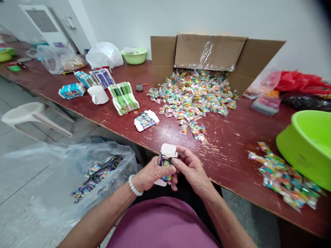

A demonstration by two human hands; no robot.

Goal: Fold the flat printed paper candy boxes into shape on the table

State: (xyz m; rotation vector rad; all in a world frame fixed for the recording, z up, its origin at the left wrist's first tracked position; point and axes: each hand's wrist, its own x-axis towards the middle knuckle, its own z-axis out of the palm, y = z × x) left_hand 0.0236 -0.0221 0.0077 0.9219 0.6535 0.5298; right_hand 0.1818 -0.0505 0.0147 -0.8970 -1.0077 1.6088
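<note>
A small printed box (pixel 165 162), purple and black with white flaps sticking out at its top and bottom, is between my hands at the table's front edge. My left hand (pixel 152 174) grips its left side, thumb across the front. My right hand (pixel 190 167) pinches its right edge with thumb and fingers. Flat printed cartons (pixel 146 120) lie on the table just beyond. Many small wrapped candies (pixel 193 96) spill from a cardboard box (pixel 209 53) lying open behind them.
A green basin (pixel 307 148) stands at the right beside more wrapped candies (pixel 287 179). Left of centre are green cartons (pixel 124 98), a white mug (pixel 98 94) and blue cartons (pixel 71 91). A clear bag (pixel 59 186) with small printed boxes hangs low at the left, near a white stool (pixel 33 115).
</note>
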